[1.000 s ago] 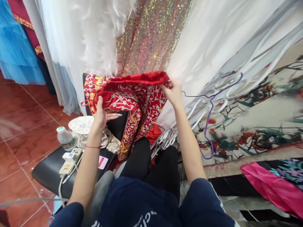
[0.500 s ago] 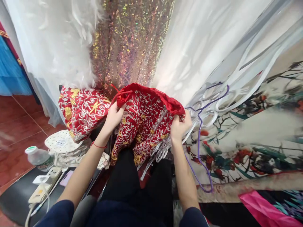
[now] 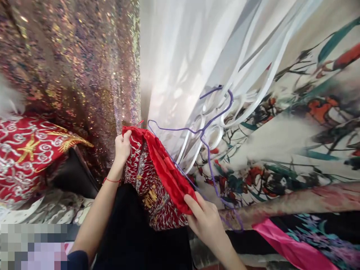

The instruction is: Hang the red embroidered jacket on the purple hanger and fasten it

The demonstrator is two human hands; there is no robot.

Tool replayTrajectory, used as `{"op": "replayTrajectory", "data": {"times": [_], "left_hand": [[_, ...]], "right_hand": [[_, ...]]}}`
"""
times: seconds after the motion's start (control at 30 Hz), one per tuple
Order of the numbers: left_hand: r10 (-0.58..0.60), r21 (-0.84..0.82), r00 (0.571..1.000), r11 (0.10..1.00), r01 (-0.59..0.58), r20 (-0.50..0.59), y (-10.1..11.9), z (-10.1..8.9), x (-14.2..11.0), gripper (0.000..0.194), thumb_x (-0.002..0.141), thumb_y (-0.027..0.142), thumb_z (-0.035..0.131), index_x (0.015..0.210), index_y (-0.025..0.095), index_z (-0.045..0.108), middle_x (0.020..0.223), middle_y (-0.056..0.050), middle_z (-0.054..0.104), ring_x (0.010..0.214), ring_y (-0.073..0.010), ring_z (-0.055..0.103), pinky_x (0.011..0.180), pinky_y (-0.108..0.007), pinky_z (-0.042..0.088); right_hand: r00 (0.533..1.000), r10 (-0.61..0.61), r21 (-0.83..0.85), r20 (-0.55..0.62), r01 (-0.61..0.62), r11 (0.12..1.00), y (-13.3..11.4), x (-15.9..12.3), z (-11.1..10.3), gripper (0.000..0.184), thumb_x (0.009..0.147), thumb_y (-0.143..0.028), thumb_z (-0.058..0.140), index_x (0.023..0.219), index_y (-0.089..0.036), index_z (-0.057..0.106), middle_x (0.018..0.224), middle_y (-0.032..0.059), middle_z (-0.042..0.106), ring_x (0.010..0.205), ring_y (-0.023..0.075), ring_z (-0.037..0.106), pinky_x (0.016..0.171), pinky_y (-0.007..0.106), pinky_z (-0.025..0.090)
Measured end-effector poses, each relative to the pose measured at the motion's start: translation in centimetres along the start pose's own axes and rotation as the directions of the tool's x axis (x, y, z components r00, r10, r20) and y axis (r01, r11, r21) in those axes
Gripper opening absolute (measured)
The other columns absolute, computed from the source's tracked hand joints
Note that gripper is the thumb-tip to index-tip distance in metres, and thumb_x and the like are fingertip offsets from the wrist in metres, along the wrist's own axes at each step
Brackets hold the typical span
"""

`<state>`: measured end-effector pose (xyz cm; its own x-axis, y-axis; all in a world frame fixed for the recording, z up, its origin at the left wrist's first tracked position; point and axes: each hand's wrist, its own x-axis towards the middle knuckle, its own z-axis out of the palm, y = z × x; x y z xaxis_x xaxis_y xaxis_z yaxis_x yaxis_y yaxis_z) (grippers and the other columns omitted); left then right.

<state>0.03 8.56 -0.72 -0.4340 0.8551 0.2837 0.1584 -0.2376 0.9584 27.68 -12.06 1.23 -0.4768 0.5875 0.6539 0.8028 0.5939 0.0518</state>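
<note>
Starting with the head view: your left hand point(image 3: 123, 148) was closed, thumb over the top, on the upper-left end of the red waistband point(image 3: 170, 172). Down at the other end, your right hand point(image 3: 206, 217) pinched the same band, thumb on top, so the fabric ran between the two on a slant, far left to near right. Below it hung the embroidered garment point(image 3: 147, 183), silver swirls and a patch of gold, bunched over your black-clad lap point(image 3: 140, 240).

And right beyond that band, there was the purple hanger point(image 3: 202, 132)! Its long axis ran much the same way as the waistband, from just beyond your left hand to past your right, with the hook point(image 3: 231, 97) up on the far side, away from you. The lower bar passed close along the band's outer edge; whether it touched, you couldn't tell from here. Your right hand was the nearer one to the bar.

Off to the left, a second red embroidered cloth point(image 3: 28, 153) lay over the edge of the black chair point(image 3: 74, 174), well apart from the hanger, with the sequined fabric point(image 3: 70, 56) hanging behind.
</note>
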Motion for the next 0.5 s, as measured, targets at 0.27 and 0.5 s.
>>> {"op": "replayTrajectory", "data": {"times": [0.27,0.5], "left_hand": [[-0.124,0.315,0.964,0.948,0.045,0.235,-1.1,1.1,1.0,0.044,0.070,0.063,0.066,0.074,0.019,0.066,0.079,-0.004,0.070,0.077,-0.0216,0.060,0.075,-0.030,0.047],[-0.093,0.354,0.913,0.934,-0.058,0.396,-3.1,0.9,1.4,0.024,0.078,0.044,0.044,0.074,0.022,0.054,0.081,-0.005,0.067,0.080,-0.0233,0.059,0.082,-0.034,0.050]], "right_hand": [[0.994,-0.060,-0.077,0.092,0.067,0.995,1.4,-1.2,-1.1,0.022,0.085,-0.005,0.049,0.082,-0.021,0.064,0.095,0.0141,0.073,0.080,0.0221,0.072,0.064,0.031,0.059],[0.965,-0.258,0.231,0.044,0.242,0.943,2.8,-2.8,0.2,0.014,0.092,-0.017,0.055,0.081,-0.020,0.062,0.090,0.0103,0.073,0.075,0.0196,0.069,0.058,0.030,0.051]]}}
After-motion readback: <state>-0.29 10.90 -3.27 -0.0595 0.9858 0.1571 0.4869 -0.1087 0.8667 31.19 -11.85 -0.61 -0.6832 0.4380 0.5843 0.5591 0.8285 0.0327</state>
